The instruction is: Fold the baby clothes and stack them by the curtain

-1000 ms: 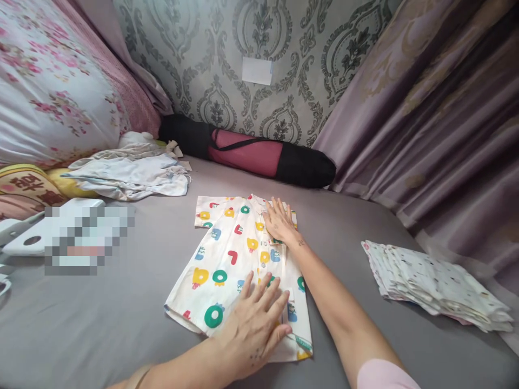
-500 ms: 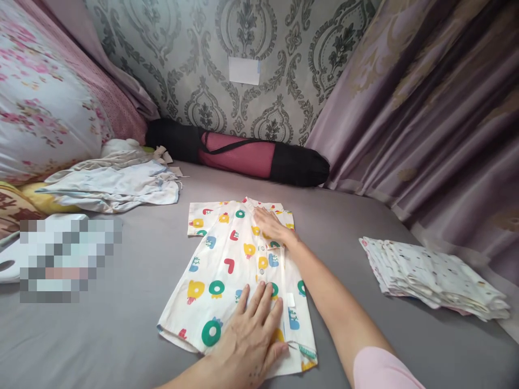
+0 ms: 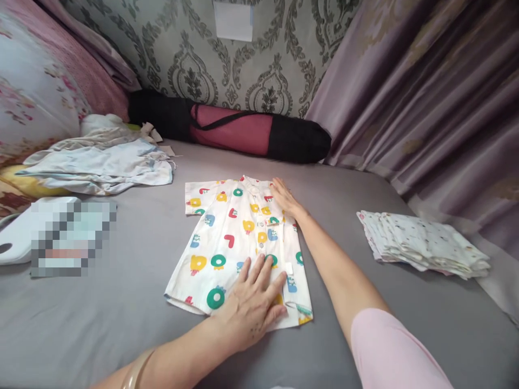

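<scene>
A small white short-sleeved shirt [image 3: 227, 259] printed with coloured letters lies front up on the grey sheet, collar pointing away from me. My left hand [image 3: 253, 297] rests flat on its lower front, fingers spread towards the collar. Over the shirt's right shoulder lies my right hand [image 3: 284, 197], fingers stretched out and covering most of the sleeve on that side. Neither hand grips the cloth.
A folded stack of patterned cloth [image 3: 425, 243] lies to the right. Crumpled light clothes [image 3: 105, 162] and a white object with a hole [image 3: 36, 227], beside a blurred item [image 3: 75, 237], are on the left. A long black and red bag [image 3: 231, 129] lies along the wall.
My right hand has slid from the upper chest out to the right shoulder. My left hand stays on the lower front. The camera view has tilted slightly downward.
</scene>
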Motion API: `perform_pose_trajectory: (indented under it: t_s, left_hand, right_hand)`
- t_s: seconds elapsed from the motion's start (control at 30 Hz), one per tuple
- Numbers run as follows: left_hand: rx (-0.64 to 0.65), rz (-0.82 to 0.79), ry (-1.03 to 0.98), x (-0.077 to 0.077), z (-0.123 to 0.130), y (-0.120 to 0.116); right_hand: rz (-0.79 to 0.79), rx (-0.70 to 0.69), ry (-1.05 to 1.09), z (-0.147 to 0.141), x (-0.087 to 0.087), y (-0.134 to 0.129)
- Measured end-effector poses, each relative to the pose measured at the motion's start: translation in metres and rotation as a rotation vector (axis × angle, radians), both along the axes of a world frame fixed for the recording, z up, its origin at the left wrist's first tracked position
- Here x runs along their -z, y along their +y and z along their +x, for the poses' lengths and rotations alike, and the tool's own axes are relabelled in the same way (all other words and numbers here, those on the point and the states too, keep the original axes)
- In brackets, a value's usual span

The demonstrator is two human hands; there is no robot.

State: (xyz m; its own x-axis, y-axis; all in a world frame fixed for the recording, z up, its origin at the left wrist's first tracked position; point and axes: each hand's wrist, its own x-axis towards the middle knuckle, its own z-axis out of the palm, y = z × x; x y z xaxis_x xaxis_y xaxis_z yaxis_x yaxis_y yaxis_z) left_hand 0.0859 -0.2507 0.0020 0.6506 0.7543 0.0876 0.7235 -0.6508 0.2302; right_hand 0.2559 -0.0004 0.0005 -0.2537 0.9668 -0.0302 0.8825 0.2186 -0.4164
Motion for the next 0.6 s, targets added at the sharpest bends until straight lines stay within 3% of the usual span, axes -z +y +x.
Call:
perform_pose_trajectory:
  t_s: [0.2,0.33,0.6]
  left_hand:
    - [-0.006,-0.024,0.025,0.000,0.001,0.002]
    - [-0.003,-0.058,0.010,-0.003,-0.001,0.003]
    - [-0.096,-0.182,-0.163,-0.021,-0.009,0.009]
  right_hand:
    - [0.035,0.068,-0.129,0.009,0.008,-0.050]
    - [0.059,0.111,-0.163,0.004,0.012,-0.067]
    - [0.069,0.004,-0.197,0.013,0.007,-0.135]
